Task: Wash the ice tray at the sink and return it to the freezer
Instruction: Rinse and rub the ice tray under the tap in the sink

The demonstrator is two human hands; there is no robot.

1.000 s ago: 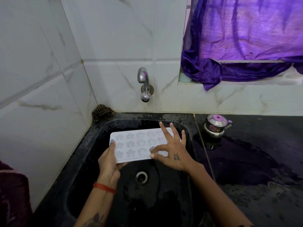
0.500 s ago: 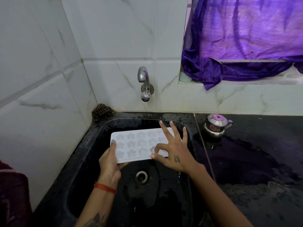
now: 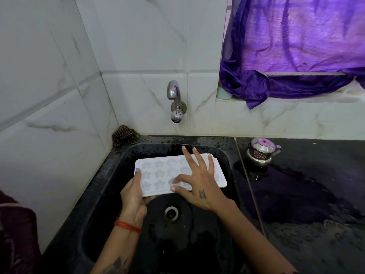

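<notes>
Over the black sink (image 3: 102, 194), just beyond the drain (image 3: 171, 213), the left hand (image 3: 132, 196) is gripping the near-left corner of the white tray (image 3: 156, 175), thumb lying on top. The right hand (image 3: 199, 184) is resting on its star-shaped moulds, fingers spread and released. Farther back, a steel tap (image 3: 174, 101) is jutting from the tiled wall, and a small kettle (image 3: 260, 153) is sitting on the wet tabletop (image 3: 316, 194) at right.
</notes>
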